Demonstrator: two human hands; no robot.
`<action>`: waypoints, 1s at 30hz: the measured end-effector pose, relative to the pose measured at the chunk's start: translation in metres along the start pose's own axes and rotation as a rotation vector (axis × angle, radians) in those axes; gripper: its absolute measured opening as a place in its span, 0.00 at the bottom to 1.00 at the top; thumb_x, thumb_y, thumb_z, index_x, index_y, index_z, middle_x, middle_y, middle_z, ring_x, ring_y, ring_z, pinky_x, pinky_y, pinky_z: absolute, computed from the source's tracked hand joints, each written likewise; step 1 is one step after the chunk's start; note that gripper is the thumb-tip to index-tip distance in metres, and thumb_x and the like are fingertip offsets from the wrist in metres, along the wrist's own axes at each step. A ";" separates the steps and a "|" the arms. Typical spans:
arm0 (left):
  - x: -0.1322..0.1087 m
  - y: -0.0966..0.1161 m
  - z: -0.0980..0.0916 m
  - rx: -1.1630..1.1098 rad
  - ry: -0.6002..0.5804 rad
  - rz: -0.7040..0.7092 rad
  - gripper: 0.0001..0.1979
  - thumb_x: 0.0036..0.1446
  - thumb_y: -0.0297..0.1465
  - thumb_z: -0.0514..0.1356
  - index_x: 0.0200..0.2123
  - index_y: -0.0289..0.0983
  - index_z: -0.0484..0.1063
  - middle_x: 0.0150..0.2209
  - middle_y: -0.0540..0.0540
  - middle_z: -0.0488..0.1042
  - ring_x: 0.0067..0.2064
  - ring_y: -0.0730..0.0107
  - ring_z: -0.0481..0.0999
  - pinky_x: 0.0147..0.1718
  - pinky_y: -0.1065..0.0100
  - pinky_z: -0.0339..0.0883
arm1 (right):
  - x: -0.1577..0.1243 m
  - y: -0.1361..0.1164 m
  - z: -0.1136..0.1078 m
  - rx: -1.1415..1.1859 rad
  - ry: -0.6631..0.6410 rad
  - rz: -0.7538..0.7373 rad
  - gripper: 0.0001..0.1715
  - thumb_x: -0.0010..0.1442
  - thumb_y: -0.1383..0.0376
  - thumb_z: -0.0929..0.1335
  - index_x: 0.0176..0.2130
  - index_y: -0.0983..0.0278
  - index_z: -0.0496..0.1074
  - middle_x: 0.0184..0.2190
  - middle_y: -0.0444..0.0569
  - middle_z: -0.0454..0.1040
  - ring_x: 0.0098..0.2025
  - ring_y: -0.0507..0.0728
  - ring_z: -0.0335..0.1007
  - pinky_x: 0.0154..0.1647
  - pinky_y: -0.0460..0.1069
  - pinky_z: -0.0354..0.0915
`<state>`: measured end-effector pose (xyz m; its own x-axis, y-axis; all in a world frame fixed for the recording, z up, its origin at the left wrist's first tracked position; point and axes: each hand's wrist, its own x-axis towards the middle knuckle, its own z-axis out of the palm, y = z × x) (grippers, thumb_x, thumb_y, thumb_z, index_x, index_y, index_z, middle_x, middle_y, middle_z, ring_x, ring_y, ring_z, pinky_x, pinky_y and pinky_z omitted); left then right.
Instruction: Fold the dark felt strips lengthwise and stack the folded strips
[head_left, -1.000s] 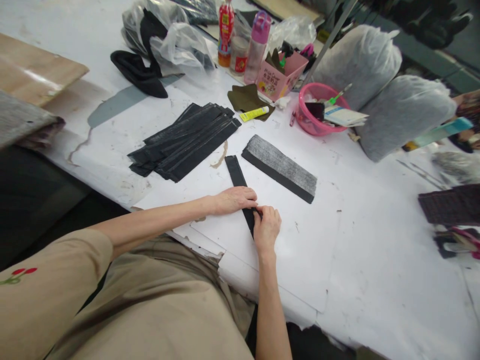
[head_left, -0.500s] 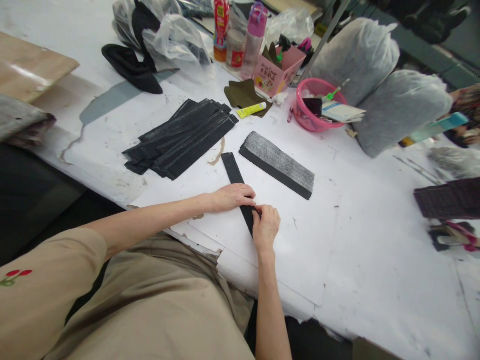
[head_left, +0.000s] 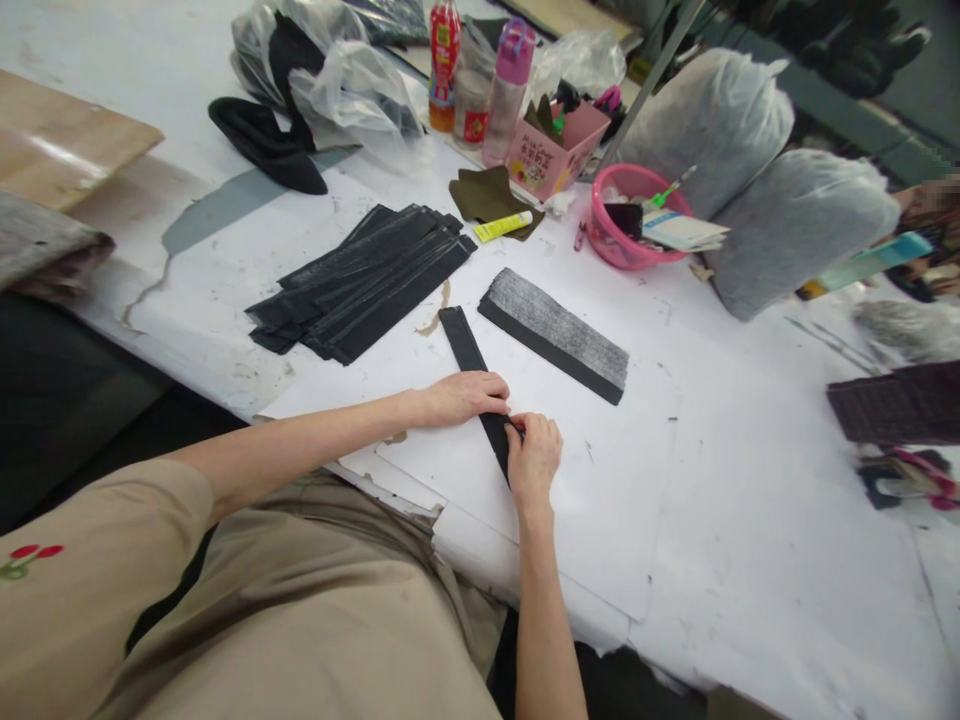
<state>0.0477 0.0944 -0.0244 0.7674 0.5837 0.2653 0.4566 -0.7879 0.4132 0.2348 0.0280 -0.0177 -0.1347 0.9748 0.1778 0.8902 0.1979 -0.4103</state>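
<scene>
A narrow black strip lies on the white table, running from the middle toward me. My left hand rests across the strip with fingers curled down on it. My right hand pinches the strip's near end, fingertips touching those of the left. A stack of black strips with a grey top lies just right of it. A fanned pile of several black strips lies to the left.
A pink bowl with tools, a pink box, bottles, a yellow tube and olive cloth stand at the back. Grey bagged bundles sit at the right. Plastic bags with black cloth lie back left.
Both hands stay pressed on the black strip at the same spot; only the camera has shifted slightly.
</scene>
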 end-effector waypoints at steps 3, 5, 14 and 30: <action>0.002 0.004 -0.002 0.016 -0.016 0.083 0.09 0.63 0.26 0.54 0.43 0.37 0.74 0.44 0.42 0.72 0.48 0.64 0.68 0.48 0.66 0.61 | 0.000 -0.002 0.000 -0.015 -0.003 0.006 0.04 0.64 0.67 0.64 0.35 0.62 0.67 0.34 0.47 0.71 0.39 0.59 0.61 0.45 0.53 0.55; 0.003 0.007 0.000 0.004 -0.006 0.074 0.08 0.63 0.27 0.55 0.42 0.36 0.73 0.43 0.42 0.72 0.47 0.64 0.68 0.48 0.66 0.62 | 0.001 -0.002 0.001 -0.023 -0.008 0.012 0.05 0.64 0.67 0.64 0.35 0.62 0.68 0.34 0.47 0.71 0.40 0.59 0.61 0.45 0.54 0.55; -0.001 0.013 0.005 0.028 0.006 -0.003 0.08 0.64 0.29 0.55 0.41 0.39 0.74 0.39 0.46 0.70 0.44 0.67 0.68 0.43 0.69 0.60 | -0.009 0.004 -0.007 0.013 -0.035 -0.013 0.03 0.64 0.67 0.64 0.36 0.61 0.67 0.34 0.46 0.72 0.40 0.59 0.61 0.46 0.54 0.55; 0.006 0.007 0.003 -0.015 -0.034 -0.016 0.11 0.65 0.29 0.53 0.44 0.37 0.74 0.43 0.44 0.71 0.46 0.66 0.68 0.47 0.68 0.60 | 0.000 0.004 -0.005 -0.022 -0.018 -0.015 0.05 0.64 0.67 0.63 0.36 0.61 0.67 0.34 0.47 0.72 0.39 0.60 0.61 0.45 0.54 0.55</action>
<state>0.0567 0.0916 -0.0225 0.7747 0.5895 0.2289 0.4626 -0.7751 0.4304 0.2399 0.0284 -0.0150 -0.1563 0.9734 0.1674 0.8974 0.2107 -0.3876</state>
